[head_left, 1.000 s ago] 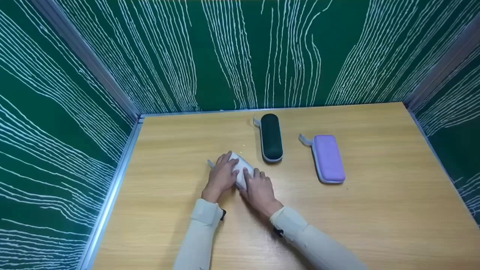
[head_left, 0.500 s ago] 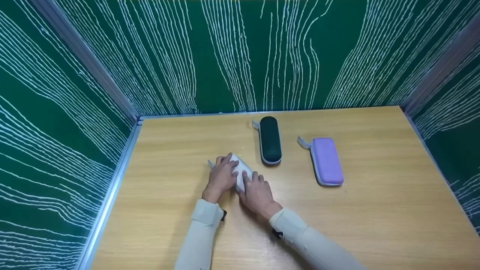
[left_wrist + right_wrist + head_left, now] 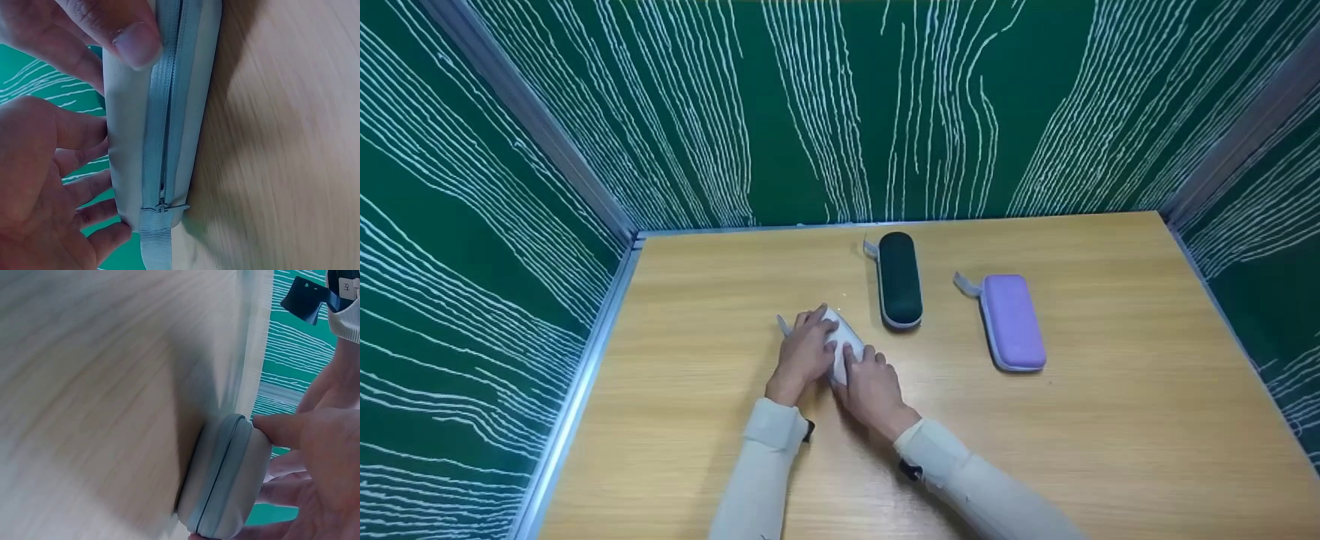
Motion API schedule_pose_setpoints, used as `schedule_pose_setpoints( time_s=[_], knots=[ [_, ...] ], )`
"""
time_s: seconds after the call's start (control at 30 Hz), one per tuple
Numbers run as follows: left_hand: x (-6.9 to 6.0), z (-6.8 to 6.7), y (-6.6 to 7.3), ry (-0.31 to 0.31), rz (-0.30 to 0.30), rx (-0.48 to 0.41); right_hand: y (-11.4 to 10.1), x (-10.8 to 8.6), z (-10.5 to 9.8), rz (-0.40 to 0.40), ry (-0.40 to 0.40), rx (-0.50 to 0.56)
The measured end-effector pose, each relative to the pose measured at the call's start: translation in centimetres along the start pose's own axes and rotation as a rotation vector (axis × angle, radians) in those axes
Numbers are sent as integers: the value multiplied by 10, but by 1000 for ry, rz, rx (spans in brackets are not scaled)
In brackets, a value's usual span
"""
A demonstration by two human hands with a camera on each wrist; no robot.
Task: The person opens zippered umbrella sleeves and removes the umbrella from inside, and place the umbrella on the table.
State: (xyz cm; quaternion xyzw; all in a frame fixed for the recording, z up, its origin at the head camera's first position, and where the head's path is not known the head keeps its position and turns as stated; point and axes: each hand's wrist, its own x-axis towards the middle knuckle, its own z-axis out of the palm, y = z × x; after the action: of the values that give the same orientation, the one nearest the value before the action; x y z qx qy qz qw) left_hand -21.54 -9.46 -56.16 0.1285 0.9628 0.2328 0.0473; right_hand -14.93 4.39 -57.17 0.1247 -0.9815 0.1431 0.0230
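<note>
A white zip case (image 3: 844, 340) lies slantwise on the table, held between both hands. My left hand (image 3: 804, 351) grips its left side, with fingers over the top near the strap end. My right hand (image 3: 875, 390) holds the near right end, its thumb on top. In the left wrist view, a grey zipper (image 3: 171, 107) runs along the side, with the zip pull (image 3: 163, 208) at the end beside a grey strap (image 3: 156, 239). The zipper looks closed along the part that shows. In the right wrist view, the rounded end of the case touches the right fingers.
A dark green zip case (image 3: 900, 279) lies beyond the hands, and a purple zip case (image 3: 1012, 321) to the right; both have grey straps. The wooden table (image 3: 1147, 420) meets green walls (image 3: 787, 150) with white wavy lines at its back and sides.
The head view has shifted slightly. Both hands keep their hold on the white case, which has barely moved; the other two cases stay put.
</note>
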Motion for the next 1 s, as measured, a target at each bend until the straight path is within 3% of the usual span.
schedule_pose_setpoints(
  time_s=[0.1, 0.33, 0.83, 1.0],
  knots=[
    [0, 1, -1, 2, 6, 8, -1, -1, 1, -8, 30, -4],
    [0, 5, -1, 30, 63, 20, -3, -1, 2, 22, 18, 11],
    [1, 8, -2, -46, 36, -26, -7, -4, -2, 30, -86, 63],
    [0, 7, -4, -44, 69, -30, -11, -4, -1, 35, -74, 28]
  ],
)
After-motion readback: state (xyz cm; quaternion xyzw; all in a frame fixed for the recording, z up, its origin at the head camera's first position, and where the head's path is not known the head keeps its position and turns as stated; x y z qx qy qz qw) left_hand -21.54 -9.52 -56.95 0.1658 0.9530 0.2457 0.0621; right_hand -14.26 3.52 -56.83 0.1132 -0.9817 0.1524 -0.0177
